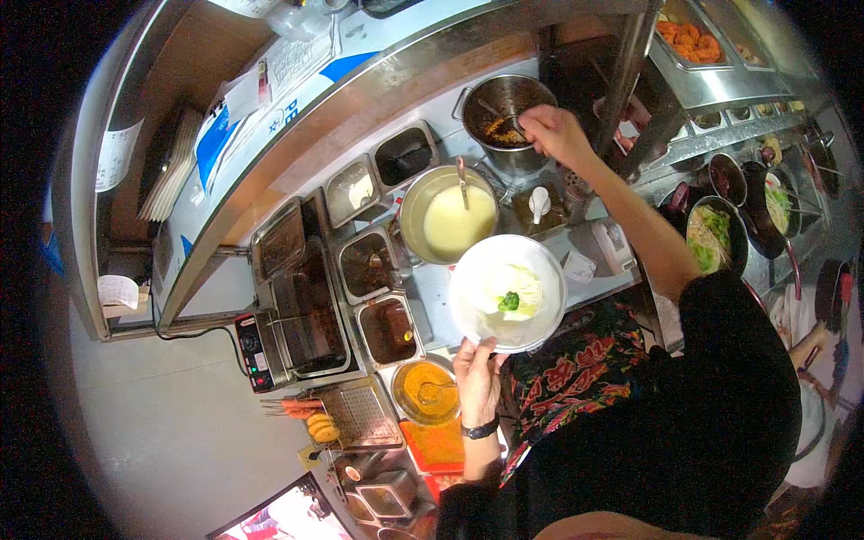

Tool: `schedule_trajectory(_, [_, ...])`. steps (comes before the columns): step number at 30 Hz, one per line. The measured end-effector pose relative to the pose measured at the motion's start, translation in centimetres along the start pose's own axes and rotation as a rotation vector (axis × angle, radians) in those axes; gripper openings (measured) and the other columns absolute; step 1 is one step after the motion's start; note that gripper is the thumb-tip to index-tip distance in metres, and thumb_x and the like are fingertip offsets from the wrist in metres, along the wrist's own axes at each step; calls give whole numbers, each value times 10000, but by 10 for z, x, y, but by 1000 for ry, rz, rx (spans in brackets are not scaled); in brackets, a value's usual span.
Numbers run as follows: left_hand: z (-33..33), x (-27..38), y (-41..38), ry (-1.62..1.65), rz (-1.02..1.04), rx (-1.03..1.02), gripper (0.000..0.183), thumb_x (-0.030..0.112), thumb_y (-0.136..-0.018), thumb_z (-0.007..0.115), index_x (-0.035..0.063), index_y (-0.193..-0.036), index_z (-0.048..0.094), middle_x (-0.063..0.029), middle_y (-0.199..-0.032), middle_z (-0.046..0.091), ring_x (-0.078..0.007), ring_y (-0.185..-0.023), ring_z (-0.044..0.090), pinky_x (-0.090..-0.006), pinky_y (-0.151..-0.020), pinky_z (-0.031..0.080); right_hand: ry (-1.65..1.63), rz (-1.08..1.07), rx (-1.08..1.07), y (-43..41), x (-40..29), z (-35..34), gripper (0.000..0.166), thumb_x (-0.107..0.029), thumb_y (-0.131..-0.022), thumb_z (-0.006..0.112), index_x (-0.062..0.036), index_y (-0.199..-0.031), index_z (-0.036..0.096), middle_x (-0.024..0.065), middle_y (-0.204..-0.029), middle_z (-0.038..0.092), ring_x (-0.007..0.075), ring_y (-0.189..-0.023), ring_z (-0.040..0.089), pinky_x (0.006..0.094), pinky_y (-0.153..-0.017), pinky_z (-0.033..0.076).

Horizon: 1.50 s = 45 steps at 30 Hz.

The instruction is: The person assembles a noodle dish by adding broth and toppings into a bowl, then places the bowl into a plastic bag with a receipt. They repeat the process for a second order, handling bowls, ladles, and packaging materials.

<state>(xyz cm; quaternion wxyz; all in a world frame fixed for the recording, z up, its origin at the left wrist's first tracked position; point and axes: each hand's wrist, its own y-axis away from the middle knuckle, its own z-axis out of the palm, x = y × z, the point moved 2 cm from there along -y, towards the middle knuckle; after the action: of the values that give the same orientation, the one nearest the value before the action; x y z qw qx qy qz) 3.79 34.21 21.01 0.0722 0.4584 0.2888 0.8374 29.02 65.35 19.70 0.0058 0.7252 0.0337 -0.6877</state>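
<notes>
My left hand (478,381) grips the near rim of a white bowl (464,297), thumb over the edge. Inside it lie pale noodle-like or shredded food (521,280) and a small green vegetable piece (508,302). Farther off, my right hand (555,133) is over a stainless steel stockpot (516,162). Its fingers are closed around what looks like a utensil handle, mostly hidden by the hand. Dark contents with yellowish bits (498,128) show in that pot. Between the hands stands another metal pot (413,233) of creamy pale liquid, with a spoon or ladle handle (462,179) upright in it.
Several metal insert pans (351,192) line the left. Near them are an electric countertop unit (253,354), a perforated tray (364,415) and an orange sauce bowl (398,398). A white spoon (538,202) lies beyond the bowl. Pans of vegetables (709,233) and another person's hand (806,347) are right.
</notes>
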Motion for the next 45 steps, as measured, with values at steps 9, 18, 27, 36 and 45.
schedule_trajectory(9, [0, 11, 15, 25, -21, 143, 74, 18, -851, 590, 31, -920, 611, -50, -834, 649, -132, -718, 627, -260, -619, 522, 1106, -50, 46, -198, 128, 27, 320, -270, -832, 669, 39, -784, 602, 208, -728, 591, 355, -732, 617, 482, -675, 473])
schedule_trajectory(18, [-17, 13, 9, 55, -25, 86, 138, -26, -871, 563, 14, -984, 633, -68, -974, 666, -147, -844, 642, -277, -712, 549, 1028, -181, -179, -202, 126, 15, 303, -213, -762, 691, -14, -985, 645, 198, -957, 652, 372, -896, 625, 447, -809, 497])
schedule_trajectory(27, [0, 23, 14, 11, -58, 100, 123, -22, -878, 549, -2, -972, 626, -71, -948, 656, -149, -845, 634, -284, -763, 544, 1082, -112, -351, -167, 120, 48, 217, -177, -772, 710, -24, -923, 679, 212, -907, 653, 375, -918, 624, 451, -786, 493])
schedule_trajectory(36, [1, 18, 10, 28, 10, 69, 136, 29, -875, 558, 35, -988, 633, -68, -963, 665, -180, -862, 646, -342, -746, 559, 854, -414, 16, -188, 120, -26, 316, -341, -892, 576, -34, -917, 644, 217, -830, 620, 409, -837, 590, 491, -757, 453])
schedule_trajectory(45, [23, 27, 7, -38, -23, 11, 132, 40, -889, 532, 27, -985, 620, -87, -993, 659, -204, -906, 646, -371, -787, 562, 1022, -420, -355, -127, 83, -17, 243, -241, -891, 560, -27, -888, 676, 202, -846, 646, 404, -838, 607, 484, -731, 471])
